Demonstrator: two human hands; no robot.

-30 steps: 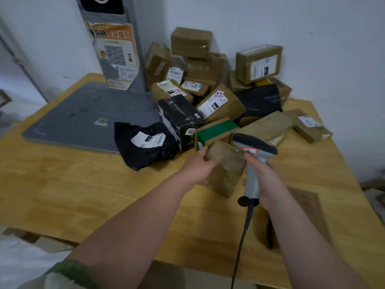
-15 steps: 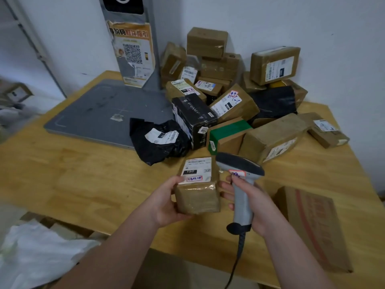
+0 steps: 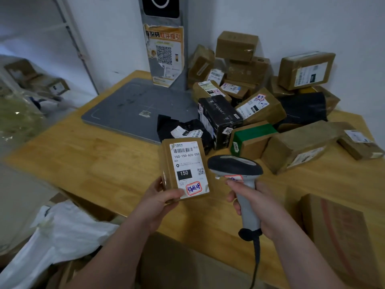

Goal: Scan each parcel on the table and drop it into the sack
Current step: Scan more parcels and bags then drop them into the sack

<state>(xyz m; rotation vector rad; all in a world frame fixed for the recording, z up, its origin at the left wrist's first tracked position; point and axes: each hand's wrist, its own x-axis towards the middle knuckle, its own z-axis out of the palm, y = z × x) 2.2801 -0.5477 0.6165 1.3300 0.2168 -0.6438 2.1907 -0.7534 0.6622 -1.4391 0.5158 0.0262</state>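
Head view: left hand (image 3: 158, 205) pinches parcel (image 3: 183, 170) above the bare table (image 3: 198, 217) edge, right hand (image 3: 265, 209) grips scanner (image 3: 235, 165).

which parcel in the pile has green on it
The box with the green panel, beside the black carton; the others are brown or black.

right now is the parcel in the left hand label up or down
Label up: the parcel gripped by the left hand shows its white label and barcode facing the camera, beside the scanner.
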